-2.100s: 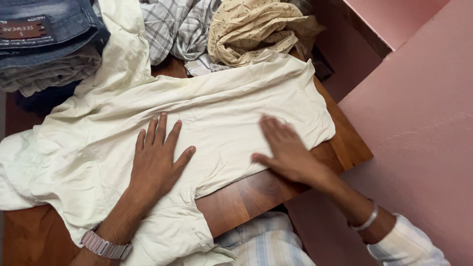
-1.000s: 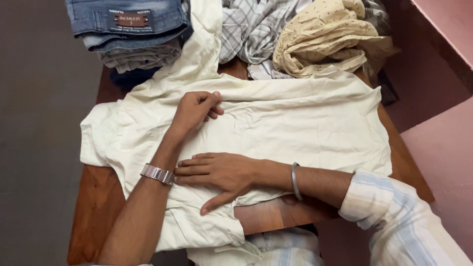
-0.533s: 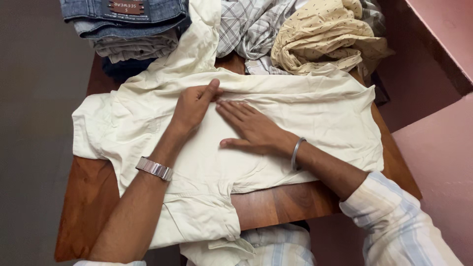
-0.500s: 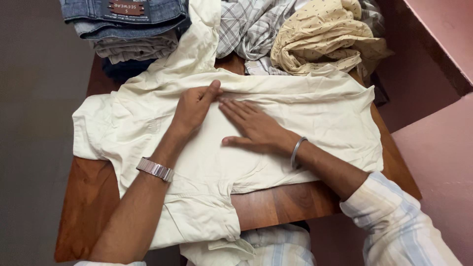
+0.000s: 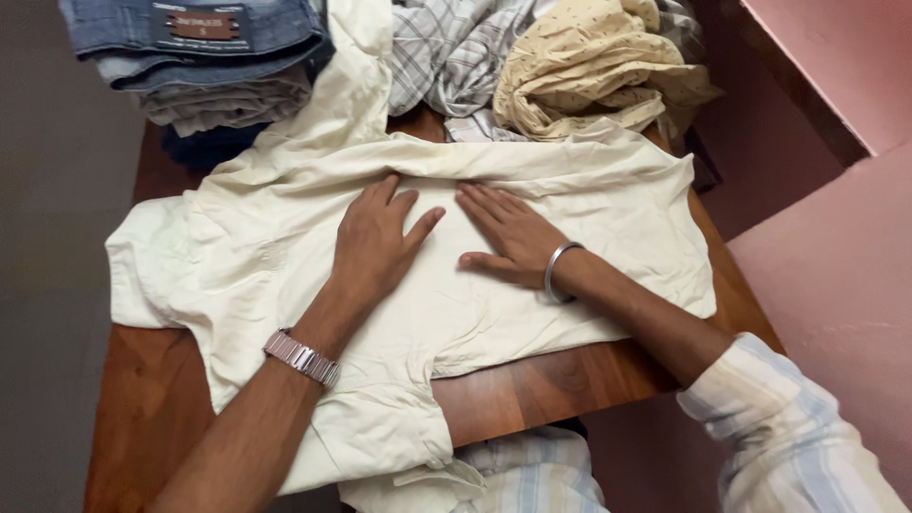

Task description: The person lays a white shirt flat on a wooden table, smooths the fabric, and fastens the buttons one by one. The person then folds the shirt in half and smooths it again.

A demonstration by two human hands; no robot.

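Note:
A cream shirt [image 5: 579, 199] lies spread face down across a brown wooden table [image 5: 541, 385]. My left hand [image 5: 377, 242], with a metal watch on its wrist, presses flat on the middle of the shirt, fingers apart. My right hand [image 5: 508, 233], wearing a metal bangle, lies flat beside it on the cloth, fingers together and pointing to the far left. Both hands rest just below a fold running across the shirt's upper back. One sleeve hangs over the near table edge.
A stack of folded jeans [image 5: 204, 43] sits at the far left of the table. A checked grey shirt [image 5: 446, 52] and a crumpled tan dotted garment [image 5: 589, 66] lie at the far edge. A pink wall [image 5: 836, 218] stands on the right.
My hands have slid together to the middle of the shirt near the fold. The right hand has come up from lower on the cloth to lie beside the left.

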